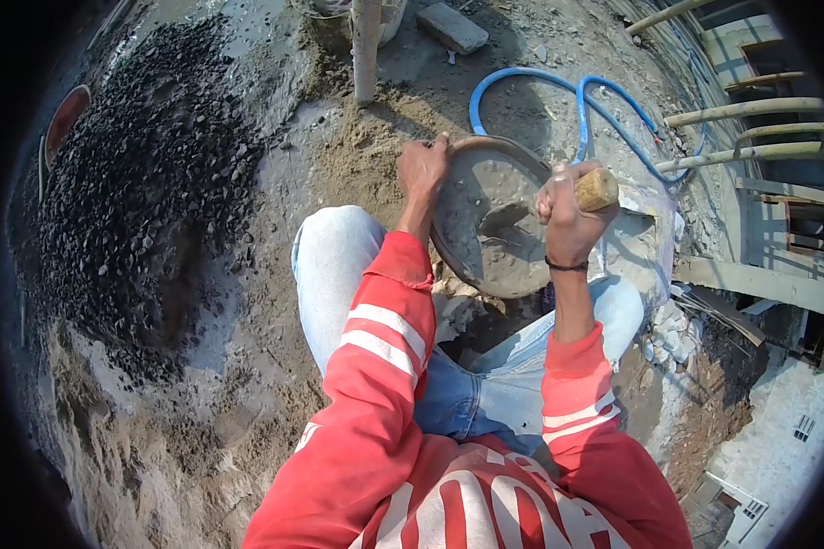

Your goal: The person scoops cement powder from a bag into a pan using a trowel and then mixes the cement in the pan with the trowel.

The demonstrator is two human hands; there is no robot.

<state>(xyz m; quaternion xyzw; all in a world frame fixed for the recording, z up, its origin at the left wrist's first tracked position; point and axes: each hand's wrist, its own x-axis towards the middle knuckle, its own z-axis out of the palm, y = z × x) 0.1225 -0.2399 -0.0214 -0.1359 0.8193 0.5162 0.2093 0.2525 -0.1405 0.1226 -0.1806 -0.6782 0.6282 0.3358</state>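
Between my knees sits a round, shallow pan (pixel 442 240) with wet grey mortar (pixel 513 268) in it. My left hand (pixel 422 170) grips the pan's left rim, fingers closed on its edge. In my right hand (pixel 565 215), a trowel is held by its thick wooden handle (pixel 597 189), whose butt points up toward me. The trowel's blade (pixel 504 218) is partly sunk in the mortar near the middle of the pan. My palm hides the joint between handle and blade.
A dark gravel heap (pixel 156 174) lies on the left. A wooden post (pixel 365 55) stands ahead, near a grey block (pixel 452 28). A blue hose (pixel 581 101) loops beyond the pan. Bamboo poles (pixel 751 112) jut in from the right.
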